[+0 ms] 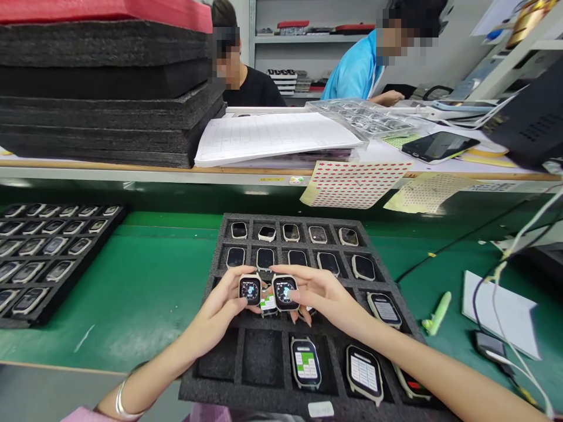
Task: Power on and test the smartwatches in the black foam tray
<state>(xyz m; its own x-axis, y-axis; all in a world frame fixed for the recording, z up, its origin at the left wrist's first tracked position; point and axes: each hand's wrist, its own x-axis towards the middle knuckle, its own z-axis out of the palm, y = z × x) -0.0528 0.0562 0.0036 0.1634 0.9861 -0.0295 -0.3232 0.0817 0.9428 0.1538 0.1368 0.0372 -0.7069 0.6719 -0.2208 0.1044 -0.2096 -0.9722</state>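
Note:
My left hand point(224, 308) grips a beige smartwatch body point(250, 289) with a lit screen, thumb on its face. My right hand point(323, 293) holds a second lit smartwatch body point(285, 292) beside it. Both are held just above a black foam tray point(259, 357) with square pockets. Another watch with a green-and-white screen point(267, 303) lies in the pocket under my fingers. The far rows hold several dark-screened watches point(265, 258). The near row holds watches with lit screens point(305, 363), and two near pockets on the left are bare.
A second black tray of watches point(44, 252) lies at the left on the green mat point(149, 281). A green pen point(437, 313), white paper point(501, 310) and cables lie at right. Stacked black foam point(101, 99), papers, a tablet point(440, 145) and sticker sheets fill the shelf; two people sit beyond.

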